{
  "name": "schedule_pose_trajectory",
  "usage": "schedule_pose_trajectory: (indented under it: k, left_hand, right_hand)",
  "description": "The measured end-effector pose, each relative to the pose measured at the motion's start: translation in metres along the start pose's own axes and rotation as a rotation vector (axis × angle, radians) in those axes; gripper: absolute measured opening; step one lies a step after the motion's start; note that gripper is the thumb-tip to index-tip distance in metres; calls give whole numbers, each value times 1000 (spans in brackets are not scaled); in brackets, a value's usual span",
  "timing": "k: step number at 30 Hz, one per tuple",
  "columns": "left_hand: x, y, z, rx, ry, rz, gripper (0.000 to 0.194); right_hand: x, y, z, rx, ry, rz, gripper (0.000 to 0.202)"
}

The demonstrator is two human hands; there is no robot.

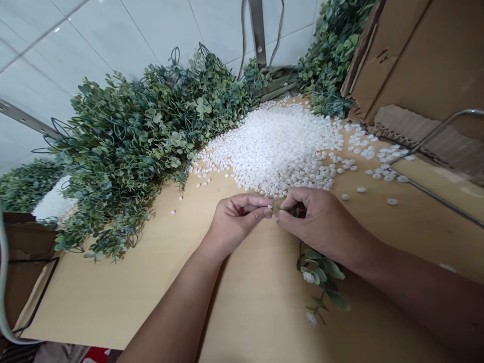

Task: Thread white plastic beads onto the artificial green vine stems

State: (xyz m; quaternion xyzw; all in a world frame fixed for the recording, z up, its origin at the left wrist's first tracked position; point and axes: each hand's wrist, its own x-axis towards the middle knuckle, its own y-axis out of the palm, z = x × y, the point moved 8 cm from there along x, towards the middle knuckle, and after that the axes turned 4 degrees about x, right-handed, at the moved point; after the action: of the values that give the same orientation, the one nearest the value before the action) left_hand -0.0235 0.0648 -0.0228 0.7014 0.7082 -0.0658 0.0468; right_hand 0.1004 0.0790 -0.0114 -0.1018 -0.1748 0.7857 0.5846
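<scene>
My left hand (240,219) pinches a small white bead-like piece (269,206) between thumb and forefinger. Right beside it, my right hand (315,214) grips a green artificial leaf sprig (321,272) near a tip; a bit of green shows between the two hands. The rest of the sprig hangs below my right hand, with small white rosette-like flowers (308,277) among its leaves. Whether the white piece touches the sprig's tip, I cannot tell. Just beyond both hands lies a large heap of white pieces (283,141) on the wooden tabletop (170,287).
A big pile of artificial greenery (139,131) lies along the tiled wall at left, with more greenery (333,50) at the back right. A cardboard box (427,60) stands at right beside a bent metal rod (442,201). Loose white pieces (392,201) are scattered nearby.
</scene>
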Motion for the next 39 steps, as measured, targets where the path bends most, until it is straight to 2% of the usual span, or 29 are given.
schedule_pose_trajectory:
  k: [14,24,32,39]
  left_hand:
    - [1,-2,4,17,-12,-8,22]
    - [1,1,-1,72,52,24,21]
    - [2,-3,0,85,44,12,16]
    - [2,-1,0,42,39,37,18]
  right_hand:
    - [2,1,0,-12,9,8,12]
    - [2,1,-2,-44,3,7,11]
    - [4,8,-4,-14,-28,114,14]
    - [2,7,1,-19,-49,72,14]
